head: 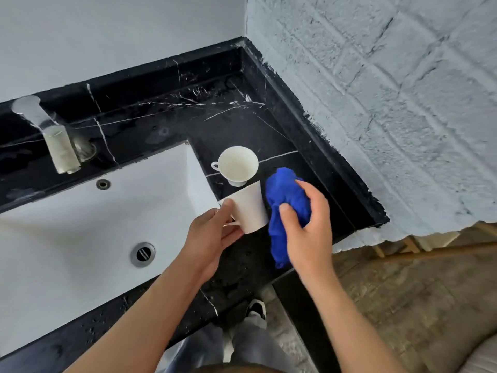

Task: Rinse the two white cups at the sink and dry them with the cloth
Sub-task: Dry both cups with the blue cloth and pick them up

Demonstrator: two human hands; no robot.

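Note:
One white cup (237,165) stands upright on the black marble counter (223,122) to the right of the sink, its handle pointing left. My left hand (212,235) grips the second white cup (250,208) by its handle side and holds it tilted, mouth away from me, just above the counter's edge. My right hand (304,224) holds the bunched blue cloth (285,211) right beside that cup, touching its side.
The white sink basin (80,224) with a drain (143,254) lies to the left. A chrome faucet (51,135) stands behind it. A rough white brick wall (390,103) borders the counter on the right, and wooden floor shows below.

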